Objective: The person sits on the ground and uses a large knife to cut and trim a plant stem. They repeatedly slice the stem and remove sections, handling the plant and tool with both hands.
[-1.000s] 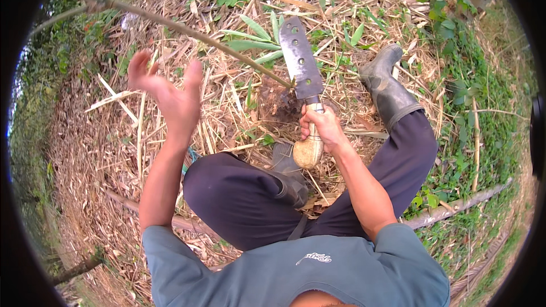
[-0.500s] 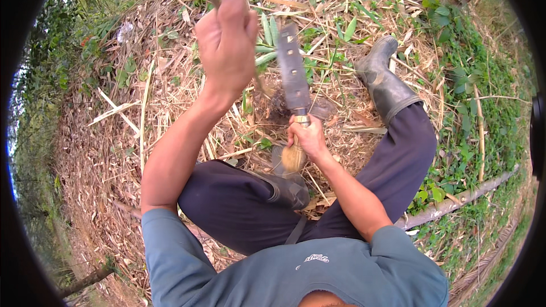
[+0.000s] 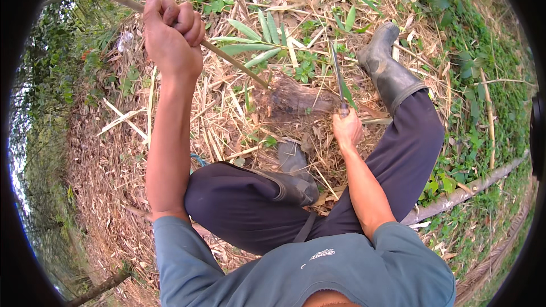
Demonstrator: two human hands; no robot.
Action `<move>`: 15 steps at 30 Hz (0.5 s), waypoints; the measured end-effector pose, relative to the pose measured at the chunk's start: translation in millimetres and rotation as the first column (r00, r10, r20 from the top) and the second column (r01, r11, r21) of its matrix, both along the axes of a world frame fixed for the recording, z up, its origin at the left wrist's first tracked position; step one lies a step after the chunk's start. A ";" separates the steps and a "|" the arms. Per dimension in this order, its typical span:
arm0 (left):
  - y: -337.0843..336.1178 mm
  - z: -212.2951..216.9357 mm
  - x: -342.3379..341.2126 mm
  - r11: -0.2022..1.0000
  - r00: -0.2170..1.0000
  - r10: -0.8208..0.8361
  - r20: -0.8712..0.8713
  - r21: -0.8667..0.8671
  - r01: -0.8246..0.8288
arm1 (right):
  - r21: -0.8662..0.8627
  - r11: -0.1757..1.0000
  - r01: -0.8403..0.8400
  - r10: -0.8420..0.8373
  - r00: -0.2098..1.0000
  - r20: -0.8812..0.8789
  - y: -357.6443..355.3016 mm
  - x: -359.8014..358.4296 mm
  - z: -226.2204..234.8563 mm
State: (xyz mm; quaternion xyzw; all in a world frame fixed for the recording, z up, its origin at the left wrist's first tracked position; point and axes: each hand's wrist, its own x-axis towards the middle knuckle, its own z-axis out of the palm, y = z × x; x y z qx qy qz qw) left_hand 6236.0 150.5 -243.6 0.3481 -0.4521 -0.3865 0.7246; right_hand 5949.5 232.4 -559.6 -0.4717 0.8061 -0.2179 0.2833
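Observation:
My left hand [image 3: 173, 37], raised at the upper left, is closed round a thin bamboo branch [image 3: 236, 65]. The branch slants down to the right, and its lower end comes to the left end of a short, weathered log [image 3: 298, 99] on the ground. At its upper end it forks beyond my fist. To the right of the log, my right hand [image 3: 347, 127] grips the handle of a machete [image 3: 338, 74]. The blade points away from me and shows nearly edge-on, apart from the branch. Most of the handle is hidden by my fingers.
Dry leaves and split bamboo strips [image 3: 122, 119] cover the ground. Long green leaves [image 3: 259, 40] lie beyond the log. My rubber boots [image 3: 392, 71] are at right and near centre. A pole [image 3: 463, 193] lies at the right beside green plants [image 3: 460, 74].
My left hand has moved left, and the branch now slants down to the log. The machete has shifted right and turned from its broad face to nearly edge-on.

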 end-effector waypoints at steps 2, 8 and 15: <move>-1.8 -5.8 3.4 0.999 0.998 0.036 -0.050 0.040 -0.034 | 0.118 0.993 -0.025 0.038 0.994 -0.104 5.4 -10.9 -18.6; -13.3 -31.8 23.5 0.988 0.981 0.026 -0.190 0.154 0.004 | -0.395 0.896 -0.204 0.116 0.965 -0.235 -18.1 25.1 -6.7; -0.1 -24.4 11.4 0.989 0.985 -0.058 -0.161 0.122 0.078 | -0.425 0.715 -0.555 0.689 0.664 0.292 -95.0 103.7 117.3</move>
